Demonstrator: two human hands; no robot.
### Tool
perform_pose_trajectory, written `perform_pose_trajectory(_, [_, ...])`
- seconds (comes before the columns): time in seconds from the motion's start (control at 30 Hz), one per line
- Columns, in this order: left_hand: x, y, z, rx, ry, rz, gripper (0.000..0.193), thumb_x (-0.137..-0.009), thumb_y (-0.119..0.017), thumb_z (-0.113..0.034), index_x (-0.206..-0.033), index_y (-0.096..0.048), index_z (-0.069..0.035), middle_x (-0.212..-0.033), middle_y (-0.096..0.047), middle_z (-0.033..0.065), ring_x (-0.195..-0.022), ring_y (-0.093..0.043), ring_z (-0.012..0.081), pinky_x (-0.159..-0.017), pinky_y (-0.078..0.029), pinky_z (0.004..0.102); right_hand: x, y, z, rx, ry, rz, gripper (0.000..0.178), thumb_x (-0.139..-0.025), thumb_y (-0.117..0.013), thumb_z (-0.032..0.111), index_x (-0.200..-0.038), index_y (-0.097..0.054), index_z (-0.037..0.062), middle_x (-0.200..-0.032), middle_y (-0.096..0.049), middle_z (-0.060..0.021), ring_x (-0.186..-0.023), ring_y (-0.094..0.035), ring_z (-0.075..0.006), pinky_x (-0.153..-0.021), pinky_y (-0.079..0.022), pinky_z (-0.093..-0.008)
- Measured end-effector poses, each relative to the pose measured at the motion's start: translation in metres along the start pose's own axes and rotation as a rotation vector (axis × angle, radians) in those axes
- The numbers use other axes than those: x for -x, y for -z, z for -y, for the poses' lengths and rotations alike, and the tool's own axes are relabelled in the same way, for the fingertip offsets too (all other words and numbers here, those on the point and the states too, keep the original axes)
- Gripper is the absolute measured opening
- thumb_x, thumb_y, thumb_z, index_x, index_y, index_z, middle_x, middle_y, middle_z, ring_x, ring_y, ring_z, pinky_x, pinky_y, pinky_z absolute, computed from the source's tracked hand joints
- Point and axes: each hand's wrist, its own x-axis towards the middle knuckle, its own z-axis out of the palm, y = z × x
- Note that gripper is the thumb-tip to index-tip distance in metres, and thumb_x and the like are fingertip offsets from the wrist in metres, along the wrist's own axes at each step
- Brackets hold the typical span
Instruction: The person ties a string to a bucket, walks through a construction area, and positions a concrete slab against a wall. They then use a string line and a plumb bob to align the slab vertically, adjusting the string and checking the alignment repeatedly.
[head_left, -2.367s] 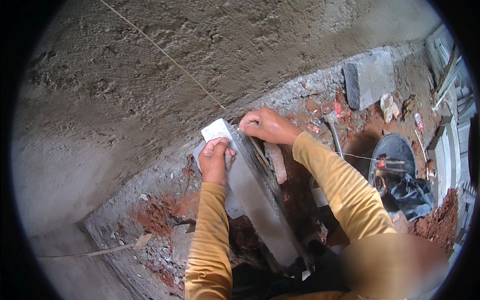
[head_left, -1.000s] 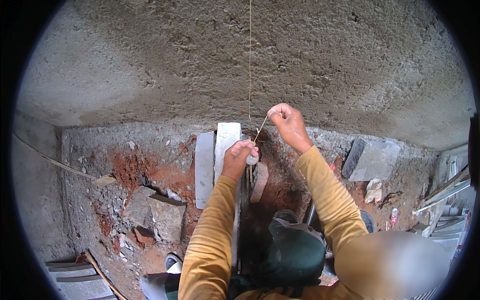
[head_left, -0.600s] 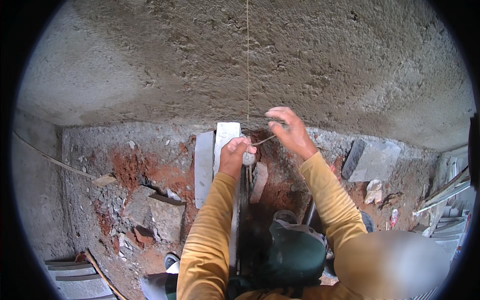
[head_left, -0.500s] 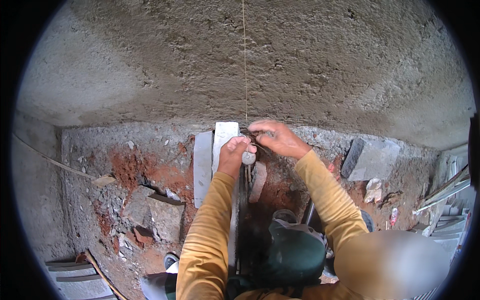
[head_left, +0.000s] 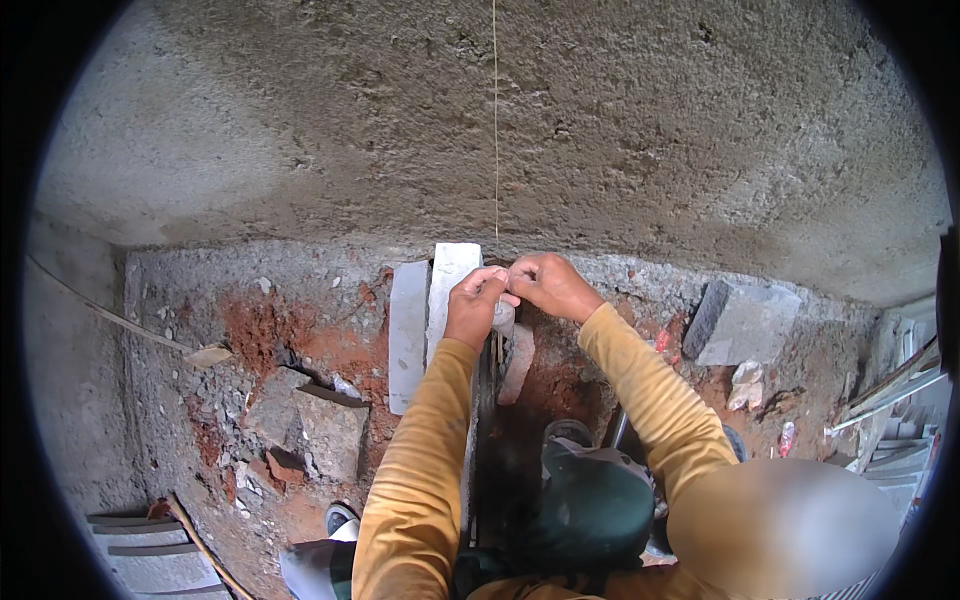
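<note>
A thin pale string [head_left: 496,150] runs straight down the rough wall to my hands. My left hand [head_left: 476,308] is closed, its thumb and fingers pinched at the string's lower end. Fingertip to fingertip with it, my right hand [head_left: 553,287] is also pinched shut there; the short bit between them is too small to see clearly. Just under the fingers shows a round grey weight [head_left: 502,316], partly covered by my left hand. Beside my left wrist stands a long white-topped block [head_left: 455,270], with a flat grey slab [head_left: 407,335] along its left.
A broken stone piece [head_left: 517,365] leans below my hands. Rubble and red soil [head_left: 270,330] lie left, with a concrete chunk [head_left: 335,432]. At right are a cut stone block [head_left: 750,322] and a crumpled wrapper [head_left: 745,385]. Stacked slabs [head_left: 160,560] sit lower left. A blurred oval hides the lower right.
My right hand has come down and inward, from spread fingers beside the string to a pinch against my left fingertips. The left hand has shifted slightly right and now covers more of the weight.
</note>
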Motion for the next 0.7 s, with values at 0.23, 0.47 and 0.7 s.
perform_pose_trajectory(0.23, [0.007, -0.005, -0.006, 0.111, 0.13, -0.035, 0.016, -0.095, -0.056, -0.017, -0.1, -0.06, -0.002, -0.092, -0.064, 0.0081, -0.072, -0.064, 0.0172, -0.056, -0.051, 0.0293, 0.009, 0.002, 0.011, -0.021, 0.101, -0.129, 0.02, -0.084, -0.058, 0.022, -0.085, -0.062, 0.0023, -0.085, -0.06, -0.0139, -0.079, -0.058, -0.0305, -0.073, -0.046, -0.0381])
perform_pose_trajectory(0.47, [0.021, 0.002, 0.005, 0.185, 0.231, 0.012, 0.015, -0.086, -0.06, -0.018, -0.092, -0.059, -0.004, -0.092, -0.062, 0.0074, -0.082, -0.063, 0.0159, -0.056, -0.049, 0.0326, 0.017, -0.004, 0.016, -0.099, 0.079, -0.122, 0.016, -0.088, -0.055, 0.017, -0.087, -0.06, 0.0014, -0.084, -0.062, -0.0126, -0.079, -0.061, -0.0272, -0.072, -0.047, -0.037])
perform_pose_trajectory(0.7, [0.019, 0.007, 0.013, 0.088, 0.119, -0.027, 0.012, -0.089, -0.058, -0.016, -0.09, -0.06, -0.004, -0.091, -0.064, 0.0063, -0.08, -0.063, 0.0136, -0.055, -0.049, 0.0287, 0.015, -0.007, 0.012, -0.268, -0.145, -0.047, 0.014, -0.089, -0.058, 0.014, -0.093, -0.061, 0.0009, -0.08, -0.063, -0.0065, -0.065, -0.06, -0.0123, -0.06, -0.048, -0.0276])
